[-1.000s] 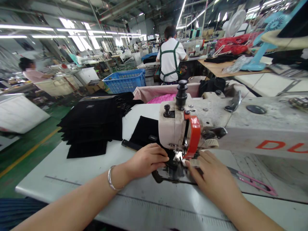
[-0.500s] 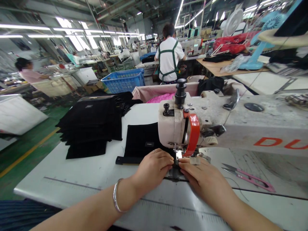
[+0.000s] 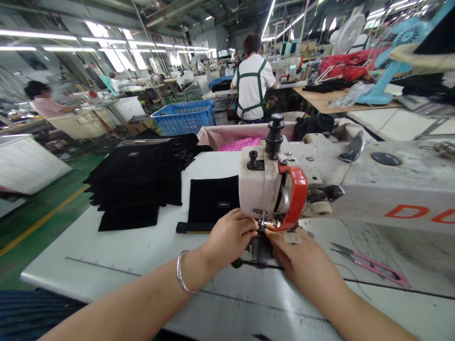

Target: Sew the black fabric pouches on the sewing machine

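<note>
Cloth [image 3: 209,194], black, one: flat on table [image 3: 142,246], near edge running under the machine's [image 3: 258,189] head. 
Left hand [image 3: 231,237]: thumb and fingers closed together on that edge, beside the needle. 
Right hand [image 3: 302,255]: fingertips at the same edge, opposite; whether clamped, cannot tell. 
Stack [image 3: 142,175], black: left of cloth. 
Snips [image 3: 373,266], pink-handled: right of right hand.

Sewing workshop: sewing machine [image 3: 348,173], fabric stack [image 3: 142,173], strip lights [image 3: 42,35]
</note>
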{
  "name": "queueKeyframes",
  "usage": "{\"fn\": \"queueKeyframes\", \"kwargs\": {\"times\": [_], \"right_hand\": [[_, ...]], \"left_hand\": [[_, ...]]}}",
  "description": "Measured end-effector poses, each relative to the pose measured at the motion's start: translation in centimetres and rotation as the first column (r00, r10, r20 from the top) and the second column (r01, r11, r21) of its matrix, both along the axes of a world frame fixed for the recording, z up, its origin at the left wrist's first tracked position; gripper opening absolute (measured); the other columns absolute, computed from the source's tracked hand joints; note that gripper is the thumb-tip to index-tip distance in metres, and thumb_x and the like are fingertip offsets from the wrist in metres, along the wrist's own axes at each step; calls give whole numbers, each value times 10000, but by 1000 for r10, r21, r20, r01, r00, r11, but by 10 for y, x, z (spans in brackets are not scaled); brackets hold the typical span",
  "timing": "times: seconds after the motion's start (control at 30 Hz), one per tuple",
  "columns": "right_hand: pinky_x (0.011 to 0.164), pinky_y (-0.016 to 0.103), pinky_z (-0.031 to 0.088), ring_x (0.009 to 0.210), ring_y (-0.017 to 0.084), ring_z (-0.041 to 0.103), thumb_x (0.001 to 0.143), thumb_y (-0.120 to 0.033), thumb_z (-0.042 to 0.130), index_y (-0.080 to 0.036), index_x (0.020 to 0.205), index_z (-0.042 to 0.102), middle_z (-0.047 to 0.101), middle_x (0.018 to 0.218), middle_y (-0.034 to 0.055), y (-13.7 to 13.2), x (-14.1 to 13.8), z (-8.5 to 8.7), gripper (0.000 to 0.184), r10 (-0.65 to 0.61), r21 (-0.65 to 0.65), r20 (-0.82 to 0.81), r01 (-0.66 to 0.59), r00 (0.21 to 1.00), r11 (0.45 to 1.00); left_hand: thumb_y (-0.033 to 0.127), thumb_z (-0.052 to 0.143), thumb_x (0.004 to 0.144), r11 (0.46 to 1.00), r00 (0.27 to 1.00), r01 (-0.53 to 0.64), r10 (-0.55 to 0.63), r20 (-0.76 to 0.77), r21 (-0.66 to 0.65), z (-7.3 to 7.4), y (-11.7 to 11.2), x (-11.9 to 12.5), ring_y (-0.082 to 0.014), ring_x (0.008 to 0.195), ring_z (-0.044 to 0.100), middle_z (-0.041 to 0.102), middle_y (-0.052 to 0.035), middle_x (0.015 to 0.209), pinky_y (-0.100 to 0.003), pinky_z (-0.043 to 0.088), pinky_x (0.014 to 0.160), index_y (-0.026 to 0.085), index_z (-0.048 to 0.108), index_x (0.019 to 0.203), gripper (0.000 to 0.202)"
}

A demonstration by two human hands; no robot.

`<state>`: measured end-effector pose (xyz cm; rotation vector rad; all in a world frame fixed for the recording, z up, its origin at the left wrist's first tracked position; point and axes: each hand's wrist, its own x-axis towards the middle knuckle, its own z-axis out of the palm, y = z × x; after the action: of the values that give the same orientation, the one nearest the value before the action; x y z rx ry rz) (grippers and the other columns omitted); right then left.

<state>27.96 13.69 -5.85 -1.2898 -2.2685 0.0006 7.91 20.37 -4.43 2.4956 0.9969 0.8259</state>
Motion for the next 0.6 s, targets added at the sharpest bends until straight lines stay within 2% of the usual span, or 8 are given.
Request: {"fn": "queueKeyframes", "kwargs": {"times": [0.13, 0.33, 0.6], "right_hand": [[757, 442, 559, 983, 318, 588, 889, -71, 488, -116, 1146, 621, 650, 1126, 168, 1, -1, 0, 293, -3, -19, 14, 3, 1000, 1000], [755, 437, 553, 911, 289, 582, 912, -90, 465, -144, 1150, 609, 659, 1080, 135, 0, -2, 2, 283, -11, -50, -6, 11, 1000, 999], [767, 416, 545, 907, 283, 560, 895, -74, 485, -132, 1205, 568, 649, 1065, 128, 1, -2, -2, 326, -7, -25, 14, 8, 1000, 1000]], "left_hand": [[105, 694, 813, 1000, 1000, -8, 8, -3, -1, -1, 1, 1, -199, 862, 654, 724, -19, 865, -346, 533, 852, 199, 719, 833, 99], [111, 688, 821, 1000, 1000, -16, 16, -12, 1, -1, 0, 0, -202, 868, 650, 722, -21, 867, -346, 533, 841, 206, 719, 827, 100], [90, 697, 807, 1000, 1000, -27, 27, -5, 16, -3, 1, 2, -201, 871, 641, 721, -23, 858, -341, 521, 862, 193, 713, 807, 105]]}}
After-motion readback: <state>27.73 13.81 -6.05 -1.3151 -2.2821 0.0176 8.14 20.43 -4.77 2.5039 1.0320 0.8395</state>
